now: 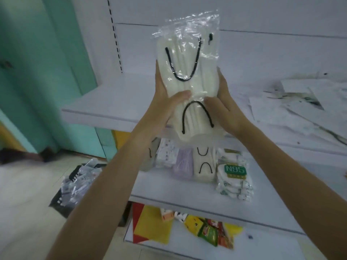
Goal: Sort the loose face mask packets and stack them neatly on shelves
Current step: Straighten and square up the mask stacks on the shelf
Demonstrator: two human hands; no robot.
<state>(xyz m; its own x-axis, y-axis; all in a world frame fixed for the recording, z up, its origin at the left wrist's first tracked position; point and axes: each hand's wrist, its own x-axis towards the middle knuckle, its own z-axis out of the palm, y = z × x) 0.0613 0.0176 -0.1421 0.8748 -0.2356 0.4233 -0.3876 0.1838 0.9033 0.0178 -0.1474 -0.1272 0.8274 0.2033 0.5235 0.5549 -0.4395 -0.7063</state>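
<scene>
A clear plastic packet of white face masks with black ear loops (187,76) stands upright in front of me, above the shelves. My left hand (165,106) grips its left edge, thumb across the front. My right hand (223,107) grips the right edge, its thumb also on the front. On the middle shelf (169,192) below, packets stand in a row: a patterned one (167,154), a lilac one (183,164), a white one with black loops (204,166) and a stack labelled N95 (234,175).
The upper shelf (112,102) holds loose white packets (300,106) at the right. A pile of clear and black packets (78,181) lies on the floor at the left. The bottom shelf carries yellow and red sheets (150,226) and snack bags (212,233). A teal wall stands left.
</scene>
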